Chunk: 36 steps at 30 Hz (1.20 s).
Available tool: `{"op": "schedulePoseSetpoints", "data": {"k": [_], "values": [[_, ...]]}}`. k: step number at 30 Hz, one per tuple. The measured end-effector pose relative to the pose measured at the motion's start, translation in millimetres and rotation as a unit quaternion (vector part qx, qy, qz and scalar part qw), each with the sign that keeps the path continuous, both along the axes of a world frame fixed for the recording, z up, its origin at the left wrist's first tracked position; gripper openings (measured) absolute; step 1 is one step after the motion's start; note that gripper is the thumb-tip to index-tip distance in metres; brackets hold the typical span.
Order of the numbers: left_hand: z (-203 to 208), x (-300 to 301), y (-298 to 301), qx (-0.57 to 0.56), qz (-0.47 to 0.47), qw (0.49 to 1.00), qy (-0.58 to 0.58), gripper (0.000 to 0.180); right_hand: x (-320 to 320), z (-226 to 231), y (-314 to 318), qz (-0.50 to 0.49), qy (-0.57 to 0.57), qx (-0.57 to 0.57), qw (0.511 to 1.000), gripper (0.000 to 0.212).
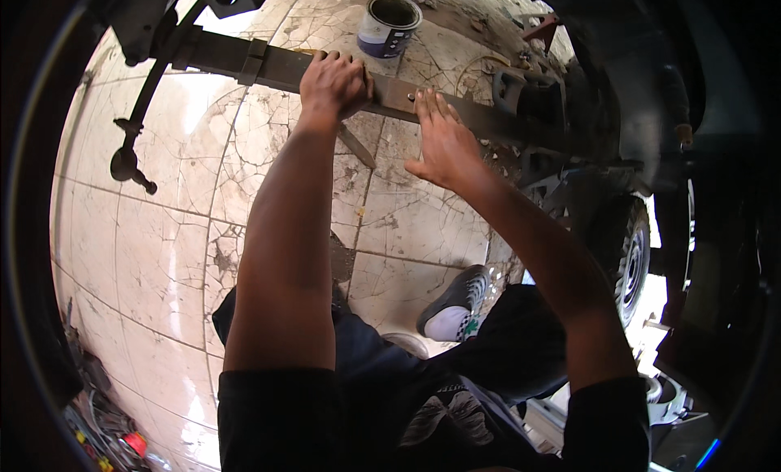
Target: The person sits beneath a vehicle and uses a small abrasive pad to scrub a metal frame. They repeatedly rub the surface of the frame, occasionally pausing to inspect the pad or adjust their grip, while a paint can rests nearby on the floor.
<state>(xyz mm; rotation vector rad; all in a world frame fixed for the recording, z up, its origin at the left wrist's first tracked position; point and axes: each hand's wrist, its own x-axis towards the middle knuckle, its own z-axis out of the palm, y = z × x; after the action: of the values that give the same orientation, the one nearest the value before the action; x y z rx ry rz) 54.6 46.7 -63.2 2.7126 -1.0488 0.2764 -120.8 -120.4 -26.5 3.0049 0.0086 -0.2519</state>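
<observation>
A dark leaf spring [281, 72] runs across the upper part of the head view, with a clamp [253, 61] around it toward the left. My left hand [335, 86] is closed over the spring near its middle, fingers curled across the far edge. To its right, my right hand [446, 139] rests its outstretched fingertips on the spring's upper face, thumb held apart. A small bolt head [412, 97] shows right beside those fingertips. Below my left hand, a flat, narrow strip [356, 148] sticks out from under the spring; its other end is hidden.
An open paint can [390, 26] stands beyond the spring. At left hangs a dark rod with a ball joint [124, 165]. Vehicle parts and a tyre [631, 256] crowd the right. Assorted tools [102, 439] lie lower left on cracked tiles [171, 269]. My shoe [455, 297] is below.
</observation>
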Motion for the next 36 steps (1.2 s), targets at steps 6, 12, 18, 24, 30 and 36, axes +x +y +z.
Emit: {"op": "schedulePoseSetpoints", "data": {"k": [6, 12, 18, 24, 30, 36], "values": [[4.9, 0.9, -6.8, -0.005, 0.008, 1.000, -0.007, 0.032, 13.1, -6.2, -16.3, 0.018, -0.059, -0.015, 0.998, 0.121], [4.0, -0.4, -1.8, 0.001, 0.006, 1.000, -0.014, 0.033, -2.9, -3.4, -2.7, 0.013, -0.003, -0.012, 1.000, 0.121], [3.2, 0.6, -5.8, -0.016, 0.004, 1.000, -0.026, 0.033, 5.9, -10.6, -11.1, 0.015, -0.058, 0.004, 0.998, 0.121], [-0.7, 1.4, -3.8, -0.023, 0.007, 0.999, -0.026, 0.032, -9.6, -13.2, 0.5, 0.010, -0.045, 0.021, 0.999, 0.121], [3.8, 2.6, -7.4, -0.008, 0.004, 1.000, -0.010, 0.032, 25.2, -10.4, 1.3, -0.059, -0.065, 0.024, 0.996, 0.122], [1.9, 1.0, -3.4, -0.003, 0.009, 0.999, -0.031, 0.033, -7.7, -5.6, 13.7, -0.029, -0.013, -0.007, 0.999, 0.120]]}}
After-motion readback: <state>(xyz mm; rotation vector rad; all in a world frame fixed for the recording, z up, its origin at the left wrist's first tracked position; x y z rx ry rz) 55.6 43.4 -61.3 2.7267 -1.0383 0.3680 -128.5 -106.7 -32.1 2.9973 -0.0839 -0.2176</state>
